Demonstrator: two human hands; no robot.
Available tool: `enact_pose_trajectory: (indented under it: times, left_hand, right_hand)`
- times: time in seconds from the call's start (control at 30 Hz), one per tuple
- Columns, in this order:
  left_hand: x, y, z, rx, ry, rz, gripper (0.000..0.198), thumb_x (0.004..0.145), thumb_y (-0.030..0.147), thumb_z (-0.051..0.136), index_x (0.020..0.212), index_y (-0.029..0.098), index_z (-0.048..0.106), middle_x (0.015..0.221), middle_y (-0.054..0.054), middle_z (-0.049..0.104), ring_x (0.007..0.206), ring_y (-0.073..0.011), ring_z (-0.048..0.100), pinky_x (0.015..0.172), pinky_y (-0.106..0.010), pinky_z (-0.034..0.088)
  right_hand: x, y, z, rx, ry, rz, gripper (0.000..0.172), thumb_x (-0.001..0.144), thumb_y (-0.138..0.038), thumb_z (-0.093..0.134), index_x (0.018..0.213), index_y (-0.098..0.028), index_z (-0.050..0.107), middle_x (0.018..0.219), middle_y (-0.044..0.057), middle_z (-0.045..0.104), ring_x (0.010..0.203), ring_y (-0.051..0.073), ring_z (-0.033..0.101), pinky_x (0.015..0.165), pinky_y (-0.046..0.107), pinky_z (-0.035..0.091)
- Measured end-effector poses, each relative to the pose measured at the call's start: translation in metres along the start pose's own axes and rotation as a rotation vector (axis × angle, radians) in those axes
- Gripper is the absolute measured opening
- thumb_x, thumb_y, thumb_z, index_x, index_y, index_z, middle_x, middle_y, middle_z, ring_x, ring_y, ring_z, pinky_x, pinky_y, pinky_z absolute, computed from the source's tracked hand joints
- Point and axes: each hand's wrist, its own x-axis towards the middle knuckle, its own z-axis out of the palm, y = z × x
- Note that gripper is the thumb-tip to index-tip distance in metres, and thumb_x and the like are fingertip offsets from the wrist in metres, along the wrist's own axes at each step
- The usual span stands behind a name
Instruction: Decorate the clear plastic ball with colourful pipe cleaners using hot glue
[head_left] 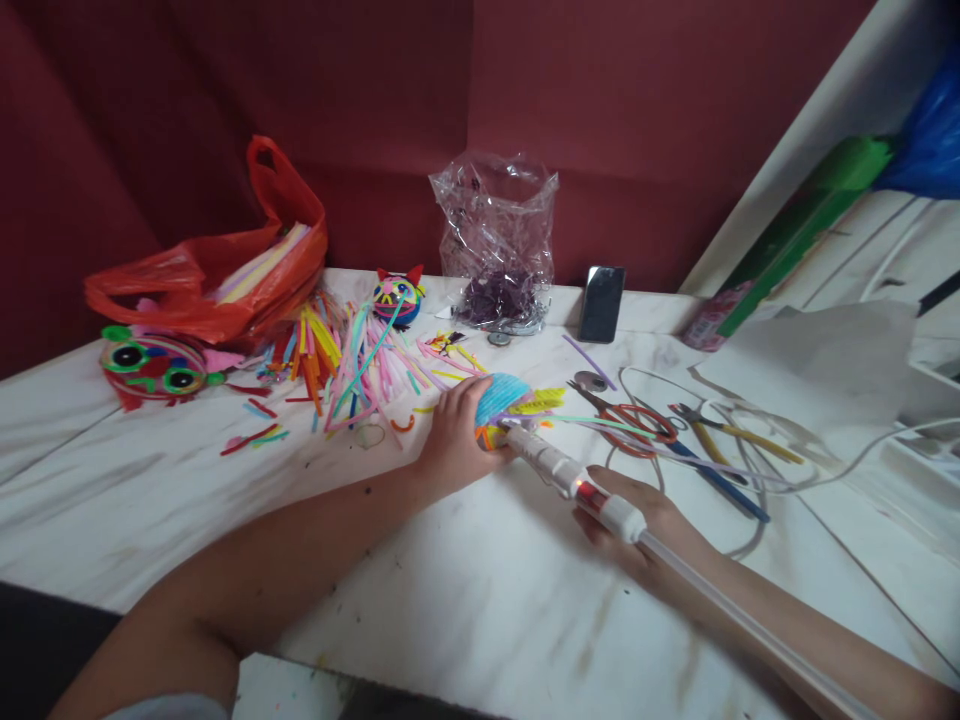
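Note:
My left hand [459, 430] is wrapped round a small ball covered in pipe cleaners [504, 397], light blue on top with orange and yellow below. A yellow fuzzy piece [538, 401] sticks out from its right side. In my right hand [626, 515] is a white hot glue gun [551, 460] with a lit red window and a clear glue stick running out of its back. The nozzle meets the ball's lower right side; whether it touches cannot be made out. A pale green pipe cleaner [600, 424] extends to the right of the ball.
Scissors [637, 428], yellow-handled pliers [739, 440] and a blue-handled tool [720, 480] lie right among cables. Behind are a phone [602, 305], a clear bag [495, 250] and loose pipe cleaners [367, 370]. Decorated balls [397, 300] and a red bag [217, 280] stand left.

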Motion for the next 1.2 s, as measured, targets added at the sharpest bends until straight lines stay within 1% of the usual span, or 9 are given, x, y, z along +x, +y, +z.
enact_pose_trajectory:
  times: [0.23,0.47,0.67,0.9,1.07,1.2]
  left_hand:
    - [-0.0004,-0.0013,0.0011,0.005,0.014,0.017,0.081,0.068,0.041,0.074,0.136,0.018,0.037,0.135,-0.018,0.051,0.129,-0.0331,0.046,0.108,-0.049,0.038]
    - [-0.0005,-0.0003,0.0002,-0.001,0.005,0.008,0.081,0.068,0.041,0.074,0.136,0.016,0.037,0.135,-0.018,0.050,0.129,-0.0328,0.046,0.108,-0.049,0.037]
    - [-0.0002,-0.0003,-0.0001,-0.002,0.015,0.016,0.082,0.068,0.043,0.074,0.136,0.016,0.038,0.134,-0.018,0.051,0.128,-0.0332,0.047,0.107,-0.049,0.038]
    - [-0.0004,-0.0019,0.0012,0.000,0.011,0.009,0.084,0.067,0.043,0.075,0.136,0.018,0.037,0.134,-0.017,0.051,0.128,-0.0328,0.047,0.107,-0.049,0.039]
    - [-0.0003,-0.0017,0.0005,-0.001,0.025,0.020,0.080,0.069,0.044,0.073,0.136,0.018,0.037,0.134,-0.018,0.051,0.127,-0.0323,0.048,0.106,-0.049,0.040]
    - [0.0000,-0.0018,0.0002,0.001,0.009,0.017,0.082,0.068,0.044,0.074,0.136,0.017,0.037,0.134,-0.018,0.051,0.127,-0.0329,0.048,0.106,-0.049,0.040]
  right_hand:
    - [-0.0002,0.0030,-0.0009,0.003,-0.025,-0.009,0.012,0.088,-0.020,0.043,0.083,-0.021,0.054,0.072,0.004,0.063,0.062,0.015,0.061,0.055,0.026,0.046]
    - [-0.0005,0.0035,0.0003,-0.018,-0.015,0.006,0.012,0.087,-0.018,0.044,0.082,-0.021,0.055,0.070,0.004,0.063,0.060,0.016,0.061,0.053,0.026,0.045]
    - [-0.0011,0.0047,-0.0015,-0.009,-0.010,-0.045,0.014,0.088,-0.018,0.043,0.081,-0.020,0.055,0.071,0.004,0.062,0.060,0.015,0.060,0.054,0.025,0.045]
    - [-0.0027,0.0053,-0.0018,-0.018,0.009,-0.038,0.012,0.088,-0.019,0.044,0.080,-0.021,0.053,0.066,0.001,0.057,0.058,0.014,0.057,0.054,0.024,0.044]
    - [-0.0019,0.0030,-0.0040,-0.009,-0.001,-0.019,0.012,0.087,-0.017,0.045,0.080,-0.021,0.054,0.068,0.002,0.060,0.059,0.014,0.060,0.055,0.023,0.045]
    - [-0.0013,0.0016,-0.0037,-0.017,-0.011,0.013,0.012,0.085,-0.016,0.046,0.080,-0.021,0.055,0.069,0.002,0.062,0.060,0.015,0.061,0.055,0.023,0.045]
